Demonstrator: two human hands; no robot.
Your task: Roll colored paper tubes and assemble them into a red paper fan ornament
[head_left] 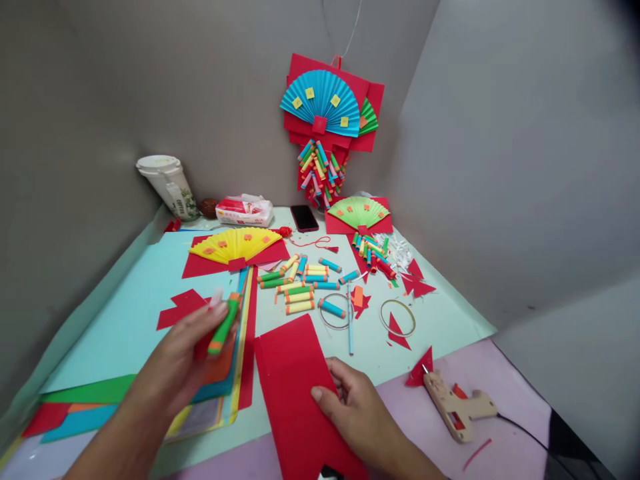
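Between the thumb and fingers of my left hand (187, 350) is a green paper roll (225, 325) with orange bands at its ends, held above a stack of coloured paper. My right hand (353, 407) grips the right edge of a red paper strip (300, 387), thumb on top. Beyond the strip lie several paper rolls (301, 297) in yellow, green and blue with orange ends. To the left, a yellow pleated fan (235, 245) sits on red paper. A light green pleated fan (359, 212) with a bunch of rolls below it lies farther right.
A glue gun (453, 407) with a cord rests at the right. Tape rings (398, 318), a light blue stick (351, 327) and red scraps (417, 280) lie mid-table. At the back are a phone (304, 218), tissue pack (245, 211) and white cup (169, 188); a blue fan decoration (323, 103) hangs above.
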